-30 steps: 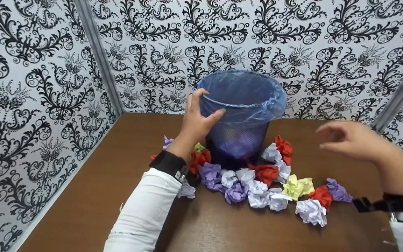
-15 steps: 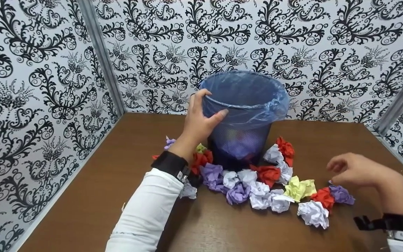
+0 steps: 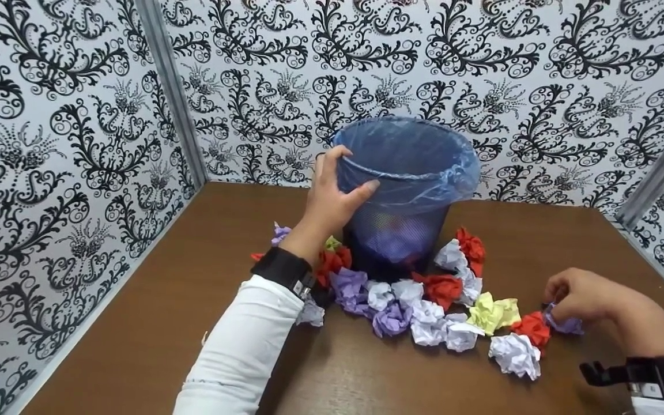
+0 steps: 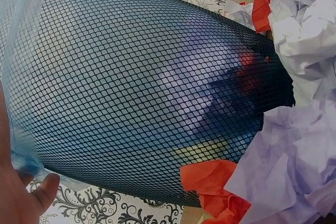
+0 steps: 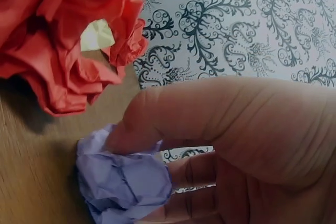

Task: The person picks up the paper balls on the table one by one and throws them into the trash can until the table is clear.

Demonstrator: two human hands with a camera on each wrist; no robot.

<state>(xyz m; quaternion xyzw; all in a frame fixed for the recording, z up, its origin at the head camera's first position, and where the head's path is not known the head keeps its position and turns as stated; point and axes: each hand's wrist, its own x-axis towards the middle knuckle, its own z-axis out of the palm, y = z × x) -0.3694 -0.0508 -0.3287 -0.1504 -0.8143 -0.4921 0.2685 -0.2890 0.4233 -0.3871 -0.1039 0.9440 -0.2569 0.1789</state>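
Note:
My left hand [image 3: 332,199] grips the near left rim of a dark mesh wastebasket [image 3: 392,239], fingertips over the edge and thumb outside. A thin blue bin liner [image 3: 418,193] is folded over the rim. Through the mesh [image 4: 121,77], the left wrist view shows purple, red and yellow paper inside. Far to the right, my right hand [image 3: 591,297] pinches a crumpled purple paper ball [image 5: 123,179] lying at the end of the row. Its thumb presses on top, with the other fingers behind, partly hidden.
Several crumpled paper balls lie around the bin's foot, including a red one [image 3: 438,288] and a purple one [image 3: 391,320]. A yellow ball [image 3: 492,313], a red ball [image 3: 532,328] and a white ball [image 3: 515,355] lie left of my right hand. Patterned walls [image 3: 378,52] enclose the brown table [image 3: 355,374].
My right hand has come down from above the table's right side onto the purple paper ball and now pinches it. The left hand has kept its hold on the wastebasket rim.

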